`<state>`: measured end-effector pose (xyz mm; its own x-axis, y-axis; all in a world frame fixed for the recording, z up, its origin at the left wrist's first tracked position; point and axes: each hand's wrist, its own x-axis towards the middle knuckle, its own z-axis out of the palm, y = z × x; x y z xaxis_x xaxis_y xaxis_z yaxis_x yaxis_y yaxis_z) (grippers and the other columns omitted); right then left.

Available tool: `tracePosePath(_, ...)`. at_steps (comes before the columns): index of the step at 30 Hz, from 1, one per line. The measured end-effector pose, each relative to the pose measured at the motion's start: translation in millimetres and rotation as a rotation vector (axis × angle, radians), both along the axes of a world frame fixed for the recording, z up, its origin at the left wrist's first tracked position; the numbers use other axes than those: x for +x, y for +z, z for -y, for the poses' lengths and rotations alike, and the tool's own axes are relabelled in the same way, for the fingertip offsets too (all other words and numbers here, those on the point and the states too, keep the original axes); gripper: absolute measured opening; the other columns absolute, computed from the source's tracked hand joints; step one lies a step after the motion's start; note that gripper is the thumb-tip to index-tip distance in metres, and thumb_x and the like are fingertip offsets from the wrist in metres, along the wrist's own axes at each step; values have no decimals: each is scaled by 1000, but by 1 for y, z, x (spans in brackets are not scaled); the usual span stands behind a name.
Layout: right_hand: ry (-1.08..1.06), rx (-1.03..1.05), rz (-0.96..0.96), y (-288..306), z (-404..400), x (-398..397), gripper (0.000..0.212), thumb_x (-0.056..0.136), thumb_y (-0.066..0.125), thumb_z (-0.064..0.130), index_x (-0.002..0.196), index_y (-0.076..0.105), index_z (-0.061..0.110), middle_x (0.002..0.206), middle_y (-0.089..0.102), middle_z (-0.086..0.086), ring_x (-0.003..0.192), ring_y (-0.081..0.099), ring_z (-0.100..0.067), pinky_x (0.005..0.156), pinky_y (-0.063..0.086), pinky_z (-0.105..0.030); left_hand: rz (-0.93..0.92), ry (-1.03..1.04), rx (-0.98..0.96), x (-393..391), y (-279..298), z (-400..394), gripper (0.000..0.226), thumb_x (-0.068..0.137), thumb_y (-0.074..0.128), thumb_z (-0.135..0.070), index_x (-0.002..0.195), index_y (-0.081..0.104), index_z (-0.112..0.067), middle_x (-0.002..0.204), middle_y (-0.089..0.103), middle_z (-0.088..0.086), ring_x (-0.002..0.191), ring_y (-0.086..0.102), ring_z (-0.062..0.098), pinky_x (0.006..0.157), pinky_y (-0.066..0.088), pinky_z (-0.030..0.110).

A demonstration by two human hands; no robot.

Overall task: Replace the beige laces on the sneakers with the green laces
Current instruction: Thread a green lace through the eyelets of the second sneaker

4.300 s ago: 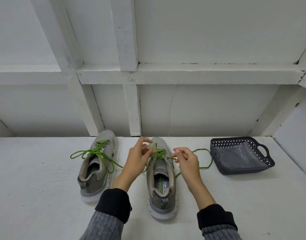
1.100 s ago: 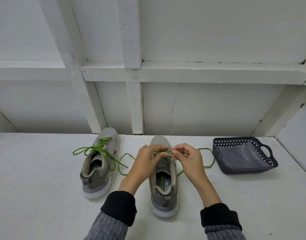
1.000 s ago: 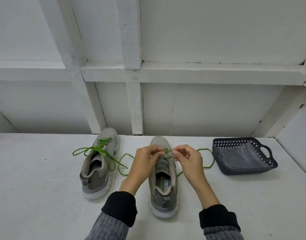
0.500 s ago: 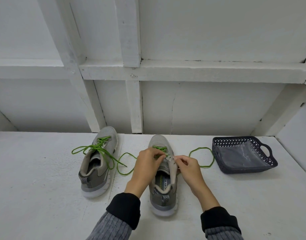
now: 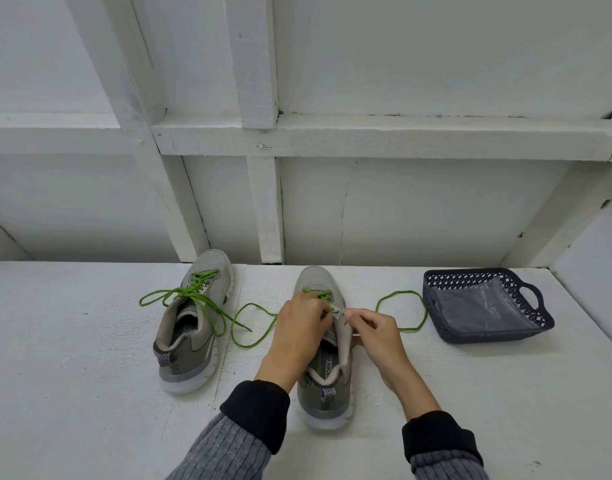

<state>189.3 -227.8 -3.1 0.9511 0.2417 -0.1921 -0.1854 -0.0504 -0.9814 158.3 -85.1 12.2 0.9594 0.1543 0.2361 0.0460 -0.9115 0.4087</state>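
Two grey sneakers stand toe-away on the white surface. The left sneaker [image 5: 193, 327] carries a green lace, its ends loose. On the right sneaker [image 5: 318, 278] a green lace [image 5: 401, 296] crosses the front eyelets, and its slack loops over the surface on both sides. My left hand [image 5: 297, 327] curls over the left eyelet row and pinches the lace there. My right hand [image 5: 377, 330] pinches the lace at the right eyelet flap. The fingers hide the eyelets being worked. No beige lace shows.
A dark perforated basket [image 5: 484, 336] with a clear plastic bag [image 5: 477, 306] inside sits to the right, near the lace loop. A white framed wall rises straight behind the sneakers' toes. A side wall closes the far right.
Both hands have dropped from the upper lacing to the eyelets lower on the right sneaker. The lace slack now lies in wider loops on both sides of it.
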Motion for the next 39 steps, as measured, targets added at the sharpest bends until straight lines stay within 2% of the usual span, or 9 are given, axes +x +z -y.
tracePosePath(9, 46, 18, 6, 0, -3, 8, 17, 96, 56, 12, 92, 71, 17, 86, 74, -5, 79, 69, -17, 62, 53, -23, 13, -49, -204, 5, -10, -7, 14, 92, 64, -30, 100, 76, -27, 94, 69, -7, 96, 47, 16, 79, 42, 31)
tracePosePath(14, -54, -67, 95, -4, -9, 12, 12, 93, 59, 8, 85, 67, 12, 85, 68, -9, 76, 65, -17, 63, 54, -26, 108, 190, -478, -10, -26, -2, 22, 84, 72, -36, 103, 61, -37, 107, 49, -17, 103, 32, 8, 86, 29, 25)
tracePosePath(20, -196, 443, 34, 18, 4, 13, 14, 103, 39, 8, 91, 47, 7, 77, 65, -8, 70, 67, -20, 74, 58, -31, 124, 508, -1059, -27, -35, 4, 27, 76, 81, -36, 91, 66, -19, 94, 67, -2, 86, 64, 12, 67, 47, 17)
tracePosePath(26, 114, -402, 331, 10, 17, 12, 11, 98, 52, 24, 94, 60, 19, 62, 42, 2, 55, 37, -10, 51, 32, -18, 137, 344, -1077, -24, -41, 4, 35, 86, 73, -25, 121, 68, -21, 116, 65, -10, 112, 59, 5, 97, 46, 23)
tracePosePath(29, 206, -475, 351, 3, 15, 5, 16, 94, 59, 20, 82, 68, 19, 56, 41, 7, 51, 33, -4, 50, 27, -16, 164, 300, -1098, -24, -40, 3, 31, 87, 72, -21, 117, 69, -26, 116, 67, -11, 110, 60, -1, 96, 48, 22)
tracePosePath(32, 89, -300, 309, 14, 12, 4, 20, 96, 55, 19, 78, 64, 19, 68, 53, 6, 64, 45, -6, 63, 36, -17, 181, 293, -1123, -24, -40, 3, 29, 88, 72, -17, 115, 70, -27, 115, 69, -13, 111, 61, 0, 99, 49, 28)
tracePosePath(35, -37, 211, 175, 35, 17, 8, 23, 102, 42, 17, 82, 53, 11, 87, 66, -1, 90, 63, -16, 85, 49, -26, 205, 294, -1137, -24, -40, 4, 32, 88, 71, -14, 116, 66, -27, 114, 68, -13, 111, 61, 1, 98, 51, 33)
tracePosePath(37, -52, 394, 129, 45, 24, 9, 26, 104, 36, 19, 81, 44, 11, 69, 58, -3, 68, 62, -19, 74, 54, -29, 227, 309, -1135, -23, -41, 5, 31, 88, 71, -12, 115, 63, -25, 114, 68, -11, 109, 61, -1, 97, 51, 35)
tracePosePath(39, -52, 199, 198, 46, 28, 9, 27, 103, 39, 26, 79, 43, 15, 56, 38, 3, 48, 35, -14, 47, 41, -25, 240, 313, -1151, -22, -41, 5, 30, 87, 71, -11, 112, 61, -25, 112, 68, -8, 108, 62, -1, 96, 52, 33)
